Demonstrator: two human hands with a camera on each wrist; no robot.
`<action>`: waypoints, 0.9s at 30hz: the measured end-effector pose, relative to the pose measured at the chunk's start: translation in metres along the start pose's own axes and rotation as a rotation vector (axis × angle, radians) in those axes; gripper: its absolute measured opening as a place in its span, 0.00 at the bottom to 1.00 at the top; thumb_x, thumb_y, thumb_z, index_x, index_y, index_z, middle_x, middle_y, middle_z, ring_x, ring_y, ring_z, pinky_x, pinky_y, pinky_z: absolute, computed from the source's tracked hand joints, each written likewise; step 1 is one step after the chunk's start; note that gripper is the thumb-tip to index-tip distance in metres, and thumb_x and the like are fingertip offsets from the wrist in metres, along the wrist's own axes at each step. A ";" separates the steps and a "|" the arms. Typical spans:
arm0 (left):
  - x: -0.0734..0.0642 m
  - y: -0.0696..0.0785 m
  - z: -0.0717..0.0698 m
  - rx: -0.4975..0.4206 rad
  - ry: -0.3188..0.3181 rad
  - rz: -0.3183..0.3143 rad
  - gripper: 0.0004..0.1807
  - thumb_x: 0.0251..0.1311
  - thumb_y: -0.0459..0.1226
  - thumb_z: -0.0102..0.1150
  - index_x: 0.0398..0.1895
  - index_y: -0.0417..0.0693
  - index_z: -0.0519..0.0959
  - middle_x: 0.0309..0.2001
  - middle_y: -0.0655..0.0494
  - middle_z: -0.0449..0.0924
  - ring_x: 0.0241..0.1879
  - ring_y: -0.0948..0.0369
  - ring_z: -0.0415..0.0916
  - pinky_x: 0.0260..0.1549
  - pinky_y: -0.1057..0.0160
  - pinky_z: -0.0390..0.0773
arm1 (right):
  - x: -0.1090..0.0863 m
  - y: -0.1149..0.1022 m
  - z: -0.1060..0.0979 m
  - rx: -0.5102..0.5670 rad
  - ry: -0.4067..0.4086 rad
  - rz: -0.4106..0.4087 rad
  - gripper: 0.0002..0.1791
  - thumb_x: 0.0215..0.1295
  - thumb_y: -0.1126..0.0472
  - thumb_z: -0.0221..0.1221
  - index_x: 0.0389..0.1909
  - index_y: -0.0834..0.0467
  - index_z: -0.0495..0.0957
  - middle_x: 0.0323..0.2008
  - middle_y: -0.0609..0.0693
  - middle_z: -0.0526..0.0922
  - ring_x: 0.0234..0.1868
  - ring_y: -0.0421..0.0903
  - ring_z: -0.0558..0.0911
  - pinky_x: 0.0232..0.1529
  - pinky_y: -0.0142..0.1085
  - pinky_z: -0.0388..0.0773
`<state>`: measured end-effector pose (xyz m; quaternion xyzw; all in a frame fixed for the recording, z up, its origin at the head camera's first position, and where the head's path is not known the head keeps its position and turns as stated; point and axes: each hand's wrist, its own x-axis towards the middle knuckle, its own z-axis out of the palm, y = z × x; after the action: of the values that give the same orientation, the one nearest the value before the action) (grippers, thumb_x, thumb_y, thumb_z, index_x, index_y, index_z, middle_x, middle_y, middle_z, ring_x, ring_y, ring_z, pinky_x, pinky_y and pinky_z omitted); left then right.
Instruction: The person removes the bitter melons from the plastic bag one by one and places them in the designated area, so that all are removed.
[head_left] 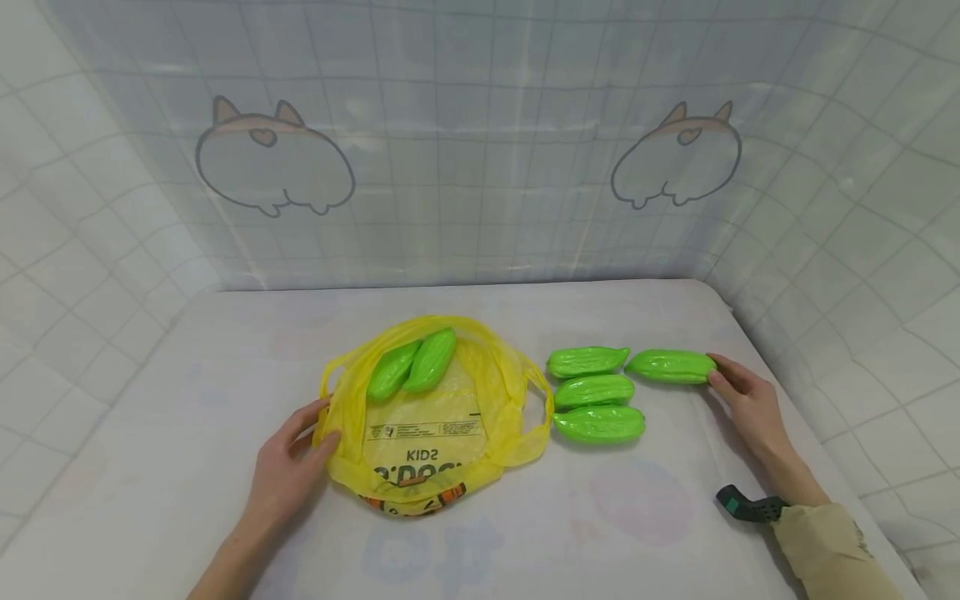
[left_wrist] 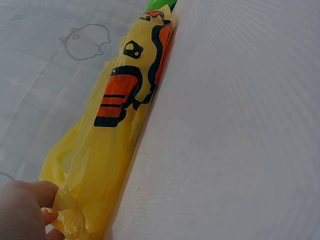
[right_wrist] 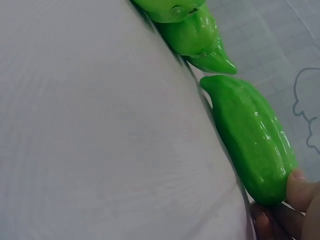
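Observation:
A yellow plastic bag (head_left: 517, 433) lies mouth up on the table, its rim spread wide. Inside it rest two glossy green toy gourds (head_left: 431, 360). My left hand (head_left: 288, 471) pinches the bag's left rim between thumb and fingers, which the left wrist view confirms at its lower left corner. Three more ridged gourds (head_left: 598, 425) lie in a stack of rows just right of the bag. My right hand (head_left: 753, 412) grips the right end of another green gourd (right_wrist: 250, 140), thumb on its near side; its pointed left end is close to the top gourd of the row.
The white table (head_left: 585, 542) carries faint printed shapes. Behind it hangs a grid-patterned curtain (head_left: 480, 167) with two animal drawings, and similar sheeting (head_left: 885, 275) borders the sides. A black strap (head_left: 750, 507) is around the right wrist by a tan sleeve.

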<state>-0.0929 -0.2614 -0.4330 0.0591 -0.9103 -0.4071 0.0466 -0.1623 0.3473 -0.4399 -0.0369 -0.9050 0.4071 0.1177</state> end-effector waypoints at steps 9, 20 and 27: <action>0.000 0.001 0.000 -0.010 0.001 -0.006 0.30 0.71 0.49 0.55 0.73 0.52 0.65 0.72 0.48 0.67 0.69 0.47 0.66 0.63 0.63 0.74 | 0.000 0.000 0.002 -0.015 0.049 -0.049 0.27 0.76 0.51 0.53 0.68 0.62 0.71 0.63 0.66 0.76 0.56 0.22 0.72 0.47 0.09 0.63; 0.000 0.000 0.000 0.000 0.009 0.010 0.29 0.71 0.48 0.55 0.73 0.52 0.66 0.71 0.48 0.68 0.68 0.47 0.67 0.55 0.82 0.71 | -0.002 0.002 0.003 0.010 0.033 -0.054 0.30 0.71 0.51 0.59 0.67 0.64 0.71 0.59 0.71 0.77 0.46 0.13 0.69 0.45 0.10 0.66; 0.001 -0.002 0.001 -0.001 0.007 0.012 0.29 0.71 0.48 0.55 0.73 0.51 0.66 0.71 0.48 0.68 0.68 0.47 0.68 0.54 0.84 0.69 | -0.003 0.001 0.004 -0.012 0.046 -0.062 0.31 0.71 0.50 0.60 0.67 0.64 0.71 0.58 0.68 0.79 0.44 0.12 0.68 0.44 0.10 0.66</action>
<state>-0.0938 -0.2623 -0.4350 0.0550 -0.9103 -0.4069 0.0524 -0.1608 0.3446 -0.4439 -0.0190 -0.9051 0.3970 0.1508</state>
